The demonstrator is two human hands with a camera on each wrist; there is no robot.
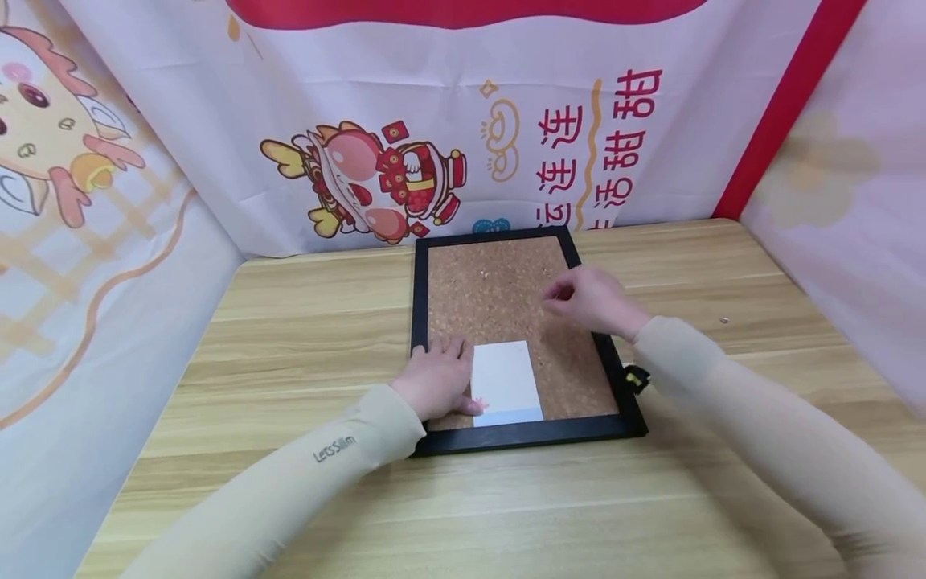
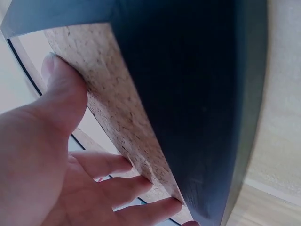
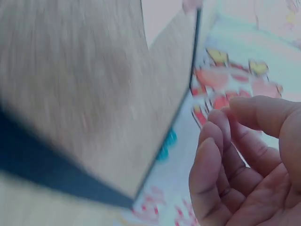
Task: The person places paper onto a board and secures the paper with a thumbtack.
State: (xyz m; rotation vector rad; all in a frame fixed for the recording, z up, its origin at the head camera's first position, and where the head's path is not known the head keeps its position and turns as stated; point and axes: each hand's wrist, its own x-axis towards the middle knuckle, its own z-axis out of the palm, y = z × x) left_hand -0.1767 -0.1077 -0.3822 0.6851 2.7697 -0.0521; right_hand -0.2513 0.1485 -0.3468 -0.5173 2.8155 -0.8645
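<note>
A cork board in a black frame lies on the wooden table. On its lower part is a white card, with a small pinkish mark near its lower left corner. My left hand rests on the board along the card's left edge, thumb on that corner and fingers extended, as the left wrist view also shows. Over the board's right side, my right hand is raised, its fingers curled. In the right wrist view its thumb and index fingertips meet, and nothing shows between them.
Small pale bits sit on the cork's upper part. A small black and yellow item lies beside the frame's right edge. Farther right on the table is a tiny shiny object. A printed cloth hangs behind the table.
</note>
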